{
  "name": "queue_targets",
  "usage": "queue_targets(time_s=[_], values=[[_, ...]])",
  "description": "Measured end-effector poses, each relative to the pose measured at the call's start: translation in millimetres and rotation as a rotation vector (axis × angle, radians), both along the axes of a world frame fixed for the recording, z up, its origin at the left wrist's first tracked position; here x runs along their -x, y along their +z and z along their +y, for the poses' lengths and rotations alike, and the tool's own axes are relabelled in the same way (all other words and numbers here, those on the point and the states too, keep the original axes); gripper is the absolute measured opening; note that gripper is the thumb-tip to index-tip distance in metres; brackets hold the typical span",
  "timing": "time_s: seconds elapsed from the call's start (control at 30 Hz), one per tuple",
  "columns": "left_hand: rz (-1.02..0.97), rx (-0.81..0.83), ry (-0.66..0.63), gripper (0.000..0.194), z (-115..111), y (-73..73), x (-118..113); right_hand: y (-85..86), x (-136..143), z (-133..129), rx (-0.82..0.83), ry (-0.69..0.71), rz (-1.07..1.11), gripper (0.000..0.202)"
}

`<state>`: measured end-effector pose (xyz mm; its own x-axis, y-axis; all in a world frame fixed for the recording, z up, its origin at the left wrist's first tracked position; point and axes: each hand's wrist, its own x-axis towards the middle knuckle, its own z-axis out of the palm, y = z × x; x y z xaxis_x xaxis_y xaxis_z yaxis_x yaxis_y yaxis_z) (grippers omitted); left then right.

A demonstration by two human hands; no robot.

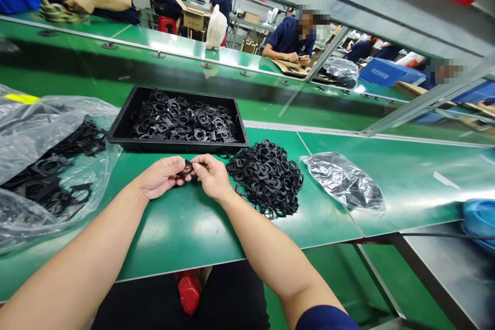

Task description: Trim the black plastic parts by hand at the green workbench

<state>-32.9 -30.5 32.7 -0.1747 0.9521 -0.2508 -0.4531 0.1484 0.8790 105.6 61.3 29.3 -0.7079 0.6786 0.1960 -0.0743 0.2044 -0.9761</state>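
Both hands meet over the green table, just in front of a black tray (178,145) heaped with black ring-shaped parts. My left hand (164,176) pinches one side of a small black part (187,169). The other side of that part is between the fingers of my right hand (212,175). Fingertips cover some of it, so its full outline is hidden. Right of my right hand lies a loose pile of black rings (266,178). At the left, an open clear plastic bag (88,108) holds more flat black parts.
A closed clear bag (344,180) of dark parts lies right of the pile. The table's front edge (185,270) runs below my forearms. Beyond a metal rail are a white object (216,28), a blue bin (390,72) and several seated people.
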Motion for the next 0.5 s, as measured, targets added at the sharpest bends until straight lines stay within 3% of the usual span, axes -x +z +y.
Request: queue_targets(time_s=[0.17,0.23,0.4,0.5], values=[[0.015,0.007,-0.076,0.037,-1.2,0.2,-3.1,3.0,-1.3,-2.5,-0.042,0.061,0.017,0.022],[0.026,-0.019,-0.082,0.040,-0.5,0.1,-5.2,5.3,-0.5,-0.9,0.046,0.032,0.007,0.020],[0.212,-0.056,0.117,0.036,7.0,-5.3,-8.2,4.1,3.9,8.2,0.313,-0.124,-0.017,0.022],[0.306,-0.060,0.234,0.032,11.4,-9.8,-8.4,-0.1,3.9,11.2,0.162,-0.161,-0.086,0.019]])
